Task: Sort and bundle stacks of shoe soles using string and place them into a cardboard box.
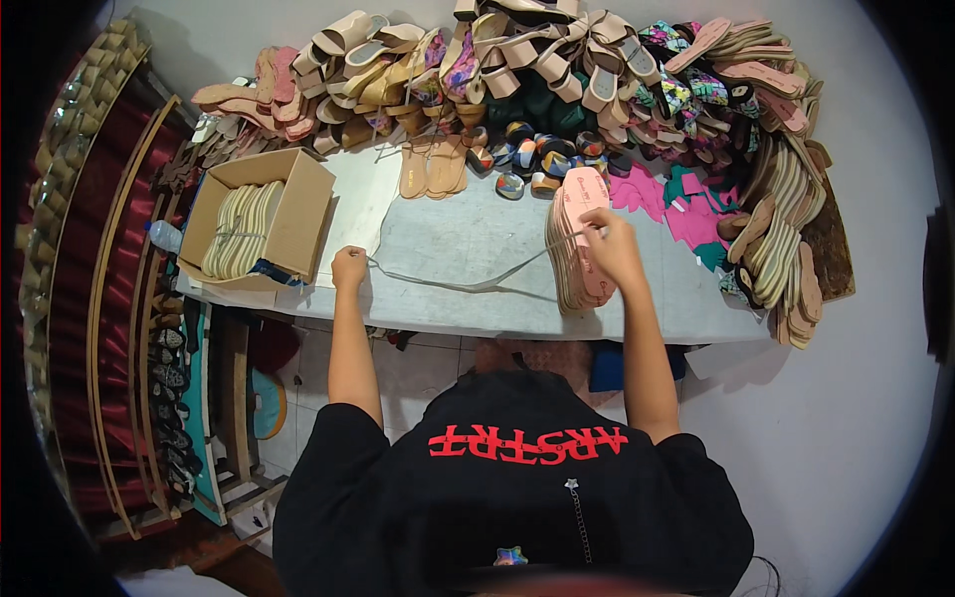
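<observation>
A thin grey strap (466, 288) hangs slack between my two hands. My left hand (349, 267) is closed on one end of it, over the table's front edge beside a cardboard box. My right hand (613, 249) pinches the strap farther right, against a tall stack of pink-topped shoe insoles (574, 273). The stack lies with its long side pointing toward me. Whether the strap passes under or behind the insoles is hidden by the hand and the stack.
The open cardboard box (306, 234) holds a tied bundle of pale insoles (239, 231). Tan insoles (434, 166) and colourful rolled pieces (537, 159) lie farther back. Sandals (597, 85) are heaped along the wall. Pink fabric scraps (696, 221) and more insoles (781, 254) lie right.
</observation>
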Available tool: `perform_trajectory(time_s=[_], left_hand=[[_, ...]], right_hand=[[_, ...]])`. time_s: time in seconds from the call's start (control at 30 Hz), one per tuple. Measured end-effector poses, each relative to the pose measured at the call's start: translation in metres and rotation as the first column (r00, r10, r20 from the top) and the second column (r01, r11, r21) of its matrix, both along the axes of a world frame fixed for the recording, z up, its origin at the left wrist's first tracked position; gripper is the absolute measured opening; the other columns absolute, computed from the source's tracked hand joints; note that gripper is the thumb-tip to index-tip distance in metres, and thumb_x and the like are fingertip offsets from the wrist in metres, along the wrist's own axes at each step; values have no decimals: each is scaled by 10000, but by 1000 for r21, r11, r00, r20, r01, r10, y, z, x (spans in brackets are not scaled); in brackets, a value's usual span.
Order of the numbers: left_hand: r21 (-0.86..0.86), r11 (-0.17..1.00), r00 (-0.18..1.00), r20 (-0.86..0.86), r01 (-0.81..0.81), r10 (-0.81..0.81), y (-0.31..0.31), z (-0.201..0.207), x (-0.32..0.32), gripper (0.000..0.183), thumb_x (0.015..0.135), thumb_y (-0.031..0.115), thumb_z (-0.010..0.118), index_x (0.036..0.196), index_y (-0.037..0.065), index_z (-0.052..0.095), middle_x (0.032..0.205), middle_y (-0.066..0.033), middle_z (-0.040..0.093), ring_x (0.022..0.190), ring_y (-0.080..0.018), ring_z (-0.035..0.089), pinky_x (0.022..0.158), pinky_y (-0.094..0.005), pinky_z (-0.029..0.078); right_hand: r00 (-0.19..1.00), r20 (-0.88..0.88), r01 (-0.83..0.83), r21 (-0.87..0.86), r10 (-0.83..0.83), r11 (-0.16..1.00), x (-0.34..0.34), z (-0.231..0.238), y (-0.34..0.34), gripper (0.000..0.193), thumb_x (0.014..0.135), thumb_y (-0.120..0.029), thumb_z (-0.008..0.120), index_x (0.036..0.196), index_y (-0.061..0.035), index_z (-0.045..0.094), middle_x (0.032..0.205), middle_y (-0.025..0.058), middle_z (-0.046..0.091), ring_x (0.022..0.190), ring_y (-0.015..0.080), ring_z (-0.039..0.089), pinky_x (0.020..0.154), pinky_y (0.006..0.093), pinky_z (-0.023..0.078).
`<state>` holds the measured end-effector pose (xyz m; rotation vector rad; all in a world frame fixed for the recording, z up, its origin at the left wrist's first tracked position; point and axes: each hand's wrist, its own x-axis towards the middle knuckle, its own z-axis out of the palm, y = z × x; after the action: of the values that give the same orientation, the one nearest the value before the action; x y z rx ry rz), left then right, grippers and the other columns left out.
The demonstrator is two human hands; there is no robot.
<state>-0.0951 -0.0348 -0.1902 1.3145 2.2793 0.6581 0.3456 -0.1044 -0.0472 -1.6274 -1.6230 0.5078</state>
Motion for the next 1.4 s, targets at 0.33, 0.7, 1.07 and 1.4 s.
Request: perform_trajectory(time_s=[0.33, 0.7, 1.07, 1.4], left_hand=[[197, 945, 937, 182, 262, -298, 19, -5, 15, 200, 729, 230, 608, 806, 50, 647, 694, -63, 634, 645, -170, 594, 693, -335, 439], [399, 781, 874, -146, 480, -463, -46, 43, 180, 361, 703, 217, 622, 1043, 137, 527, 1146, -110, 434, 1125, -301, 297, 892, -491, 210], [48, 798, 465, 791, 601, -398, -72, 15, 294, 827, 733, 478, 601, 1227, -113, 299, 1235, -277, 364, 1193, -301, 342, 967, -355, 293], [12, 648, 273, 901, 761, -336, -68, 56, 323, 1126, 622, 605, 607, 1333, -45, 23, 1370, -257, 130, 1287, -326, 133, 1027, -466, 100]], right_hand=[[949, -83, 312, 105, -305, 944, 115, -16, -9, 115, 733, -50, 564, 837, -15, 600, 725, 81, 618, 617, 124, 540, 585, 246, 432], [880, -229, 387, -160, -416, 908, 26, -58, -71, 459, 773, -271, 596, 1084, 43, 471, 1014, 180, 507, 901, 254, 502, 788, 354, 400], [732, -525, 328, -286, -434, 900, 51, -73, -85, 453, 788, -307, 556, 1110, -8, 447, 1029, 111, 506, 856, 156, 512, 682, 328, 455], [770, -580, -242, -651, -266, 719, 48, -105, -55, 574, 785, -546, 443, 1185, -133, 444, 1109, 71, 514, 1022, 173, 475, 849, 375, 383]])
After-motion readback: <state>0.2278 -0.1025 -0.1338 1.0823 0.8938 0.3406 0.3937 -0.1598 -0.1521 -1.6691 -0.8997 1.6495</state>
